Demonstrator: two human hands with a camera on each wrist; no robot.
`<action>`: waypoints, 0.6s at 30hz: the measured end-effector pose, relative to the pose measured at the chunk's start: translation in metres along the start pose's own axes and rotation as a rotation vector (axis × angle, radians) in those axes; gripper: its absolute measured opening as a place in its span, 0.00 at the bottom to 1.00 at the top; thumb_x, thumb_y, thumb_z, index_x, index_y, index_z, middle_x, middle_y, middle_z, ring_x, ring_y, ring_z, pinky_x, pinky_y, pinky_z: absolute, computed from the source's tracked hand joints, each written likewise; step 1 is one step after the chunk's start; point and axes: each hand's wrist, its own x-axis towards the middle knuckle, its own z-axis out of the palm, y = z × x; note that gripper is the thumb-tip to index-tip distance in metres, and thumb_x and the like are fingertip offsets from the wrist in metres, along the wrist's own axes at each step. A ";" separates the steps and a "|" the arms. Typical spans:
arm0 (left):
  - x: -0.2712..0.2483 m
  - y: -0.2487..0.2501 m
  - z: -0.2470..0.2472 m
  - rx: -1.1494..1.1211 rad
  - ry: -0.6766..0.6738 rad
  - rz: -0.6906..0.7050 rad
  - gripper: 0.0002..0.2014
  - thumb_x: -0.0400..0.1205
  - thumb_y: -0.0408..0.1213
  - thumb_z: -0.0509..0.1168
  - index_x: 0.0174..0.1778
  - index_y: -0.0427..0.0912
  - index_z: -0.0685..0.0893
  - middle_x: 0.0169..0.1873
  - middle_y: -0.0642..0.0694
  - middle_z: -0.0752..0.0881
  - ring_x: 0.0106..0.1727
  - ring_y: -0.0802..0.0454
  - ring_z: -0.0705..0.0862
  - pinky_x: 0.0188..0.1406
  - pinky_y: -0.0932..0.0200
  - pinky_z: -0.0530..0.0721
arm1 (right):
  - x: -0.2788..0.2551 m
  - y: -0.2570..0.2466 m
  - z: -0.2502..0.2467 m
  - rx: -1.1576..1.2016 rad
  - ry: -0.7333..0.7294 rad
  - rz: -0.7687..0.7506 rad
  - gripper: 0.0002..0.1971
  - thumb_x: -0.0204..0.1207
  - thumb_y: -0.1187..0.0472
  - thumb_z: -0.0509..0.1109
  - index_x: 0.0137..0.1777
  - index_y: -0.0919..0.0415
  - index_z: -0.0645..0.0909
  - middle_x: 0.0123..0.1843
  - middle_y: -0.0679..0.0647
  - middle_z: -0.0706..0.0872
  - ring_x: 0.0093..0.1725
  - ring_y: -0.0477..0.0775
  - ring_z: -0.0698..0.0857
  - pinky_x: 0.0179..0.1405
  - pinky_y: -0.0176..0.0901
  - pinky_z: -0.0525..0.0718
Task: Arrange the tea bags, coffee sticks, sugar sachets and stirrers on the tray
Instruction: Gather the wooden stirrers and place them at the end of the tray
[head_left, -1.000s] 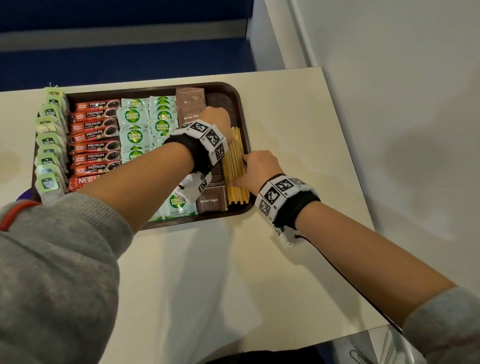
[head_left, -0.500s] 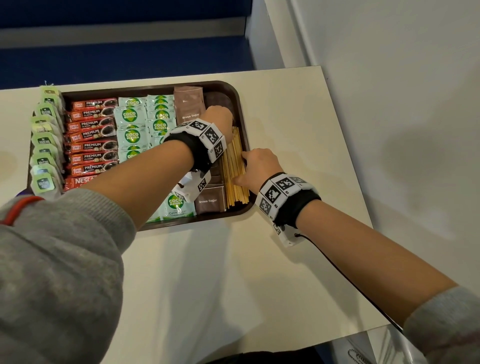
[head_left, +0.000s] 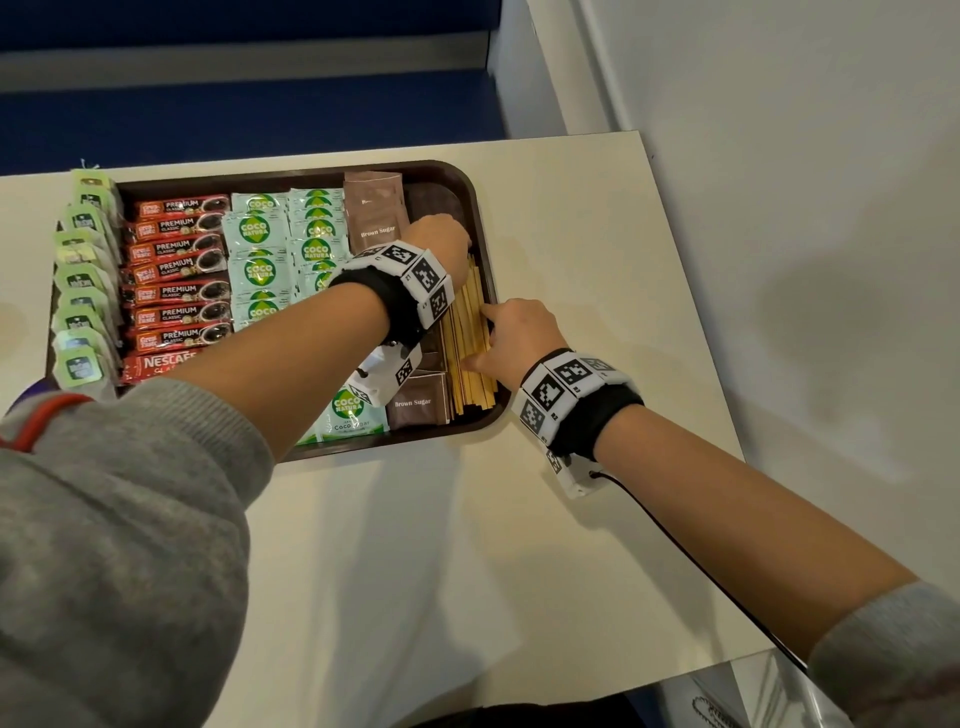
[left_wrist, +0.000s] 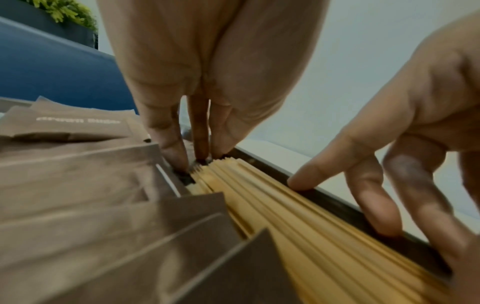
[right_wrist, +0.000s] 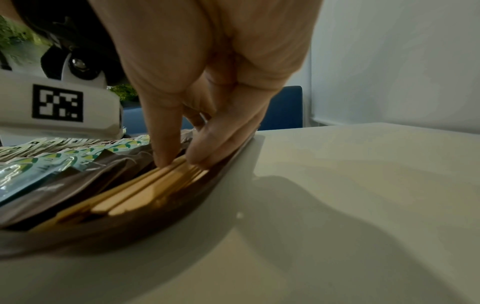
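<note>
Our left hand (head_left: 441, 239) reaches across the tray (head_left: 483, 218), its straight fingers (left_wrist: 171, 142) held close together and pressed down at the far ends of the stirrers (head_left: 467, 343). Our right hand (head_left: 514, 338) rests at the near right side of the same bundle: its spread fingers (left_wrist: 311, 172) touch the stirrers' outer edge along the tray's right rim, and in the right wrist view thumb and fingers (right_wrist: 166, 144) bear on the top sticks. Neither hand lifts anything.

The stirrers lie lengthwise in the tray's right strip, just inside the rim. Touching them on the left is a column of brown sachets (head_left: 376, 218), overlapped like shingles; our left forearm crosses the middle of that column and hides it. Next come two columns of green sachets (head_left: 257, 244), then a stack of red coffee sticks (head_left: 179, 270), and along the tray's left edge a row of pale green tea bags (head_left: 80, 280), partly overhanging the rim.

The tray sits on a cream counter (head_left: 571, 519), near its far edge. A white wall (head_left: 779, 156) stands to the right, a blue seat (head_left: 234, 119) behind. A black cable (head_left: 691, 551) runs from our right wristband along the forearm.
</note>
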 end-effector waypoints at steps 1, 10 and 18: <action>-0.001 0.001 0.001 0.027 -0.012 0.006 0.22 0.86 0.32 0.56 0.78 0.40 0.70 0.73 0.37 0.73 0.72 0.39 0.74 0.69 0.50 0.75 | 0.000 0.000 0.000 0.002 0.000 -0.001 0.24 0.71 0.47 0.75 0.61 0.62 0.80 0.51 0.58 0.85 0.51 0.56 0.84 0.49 0.45 0.83; -0.006 -0.005 0.006 -0.031 0.070 0.048 0.20 0.86 0.30 0.54 0.75 0.44 0.75 0.71 0.41 0.77 0.71 0.40 0.75 0.67 0.51 0.77 | -0.003 -0.001 -0.002 0.028 -0.007 -0.003 0.27 0.72 0.48 0.75 0.66 0.62 0.78 0.52 0.57 0.85 0.53 0.56 0.83 0.50 0.44 0.81; -0.009 -0.010 0.008 -0.120 0.069 -0.042 0.15 0.85 0.34 0.58 0.65 0.36 0.83 0.61 0.38 0.84 0.61 0.40 0.82 0.58 0.51 0.82 | -0.006 -0.001 -0.002 0.020 -0.028 -0.009 0.30 0.71 0.50 0.76 0.70 0.63 0.75 0.54 0.57 0.84 0.55 0.56 0.83 0.52 0.43 0.80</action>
